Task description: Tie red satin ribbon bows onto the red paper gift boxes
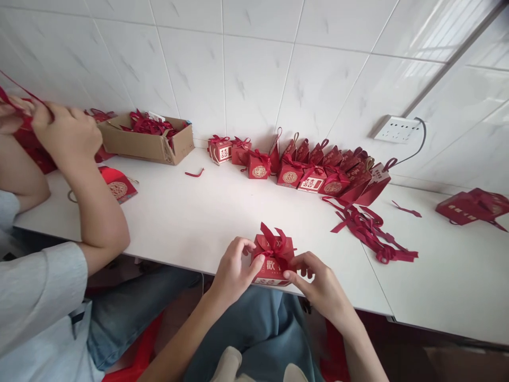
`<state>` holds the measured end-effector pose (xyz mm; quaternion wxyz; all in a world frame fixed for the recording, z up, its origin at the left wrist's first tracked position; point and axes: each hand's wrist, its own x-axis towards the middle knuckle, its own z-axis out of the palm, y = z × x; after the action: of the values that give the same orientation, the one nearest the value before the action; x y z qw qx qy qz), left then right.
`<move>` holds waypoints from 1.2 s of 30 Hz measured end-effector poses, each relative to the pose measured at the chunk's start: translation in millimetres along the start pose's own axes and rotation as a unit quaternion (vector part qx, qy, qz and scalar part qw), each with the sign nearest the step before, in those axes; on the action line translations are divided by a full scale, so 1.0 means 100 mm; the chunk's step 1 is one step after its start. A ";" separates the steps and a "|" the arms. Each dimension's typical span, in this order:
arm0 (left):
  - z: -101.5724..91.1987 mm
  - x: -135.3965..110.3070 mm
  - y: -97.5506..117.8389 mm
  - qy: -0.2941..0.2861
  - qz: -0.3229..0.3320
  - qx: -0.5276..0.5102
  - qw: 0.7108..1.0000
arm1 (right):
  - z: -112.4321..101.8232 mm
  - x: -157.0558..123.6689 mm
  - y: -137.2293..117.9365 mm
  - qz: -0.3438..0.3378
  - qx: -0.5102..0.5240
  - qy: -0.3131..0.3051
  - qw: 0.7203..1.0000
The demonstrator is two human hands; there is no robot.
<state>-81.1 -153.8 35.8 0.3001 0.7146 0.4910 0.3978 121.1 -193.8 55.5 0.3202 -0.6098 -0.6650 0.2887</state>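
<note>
A small red gift box [262, 275] with gold lettering stands at the table's front edge before me. A dark red ribbon bow [274, 245] is tied on its top, its ends pointing up. My left hand [237, 265] grips the box's left side, its thumb against the front of the bow and its fingers curled behind. On the other side, my right hand [314, 273] has thumb and fingers closed at the bow's right part, by the box's right edge. Its fingertips partly cover what they pinch, which appears to be ribbon.
Finished boxes with bows [259, 165] and folded red boxes [353, 172] line the wall. Loose ribbons [374, 233] lie to the right, near another red box [469, 207]. A cardboard box [139, 146] holds more ribbons. At left, a co-worker's hand [66, 130] holds ribbon.
</note>
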 end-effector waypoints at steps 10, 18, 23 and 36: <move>-0.05 0.09 0.06 -0.074 -0.006 -0.039 0.996 | 0.09 0.12 -0.08 0.055 0.114 0.028 0.992; -0.10 0.18 0.08 -0.103 -0.004 -0.032 0.994 | 0.10 0.30 -0.05 0.100 0.287 -0.008 0.953; -0.13 0.19 0.06 -0.112 0.003 -0.029 0.993 | 0.07 0.28 0.00 0.113 0.324 -0.032 0.939; -0.11 0.22 0.07 -0.113 -0.005 -0.053 0.992 | 0.06 0.23 -0.03 0.080 0.241 -0.021 0.967</move>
<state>-82.7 -135.0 52.8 0.3937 0.7353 0.4357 0.3383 113.6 -170.6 56.0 0.4194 -0.5596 -0.5311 0.4784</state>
